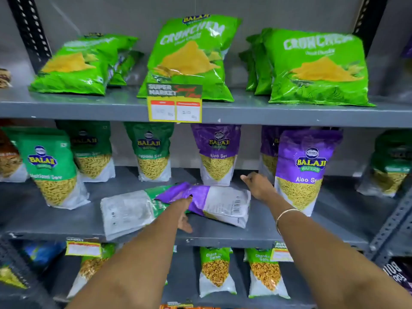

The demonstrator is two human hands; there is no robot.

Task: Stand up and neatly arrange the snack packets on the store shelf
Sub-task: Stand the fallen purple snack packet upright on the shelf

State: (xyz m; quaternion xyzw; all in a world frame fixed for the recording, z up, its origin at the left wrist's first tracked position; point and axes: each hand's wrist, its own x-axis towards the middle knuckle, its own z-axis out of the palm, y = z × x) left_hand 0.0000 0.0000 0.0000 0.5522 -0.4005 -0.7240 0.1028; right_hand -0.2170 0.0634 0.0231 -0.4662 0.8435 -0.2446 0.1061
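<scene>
On the middle shelf [66, 221] two packets lie flat, backs up. A purple Aloo Sev packet [214, 201] rests partly on a green Ratlami Sev packet [127, 210]. My left hand [184, 214] touches the purple packet's left end, fingers on top and thumb spread below; a firm grip cannot be made out. My right hand [258, 184] hovers with fingers apart just right of that packet, beside an upright purple Aloo Sev packet [305, 168]. More purple [217, 152] and green packets [153, 150] stand upright behind.
Green Crunchem bags [189, 59] sit on the top shelf, some leaning. A yellow price tag [175, 103] hangs on its front edge. Chana packets [216, 270] stand on the lower shelf. Perforated shelf posts [388, 226] rise at both sides.
</scene>
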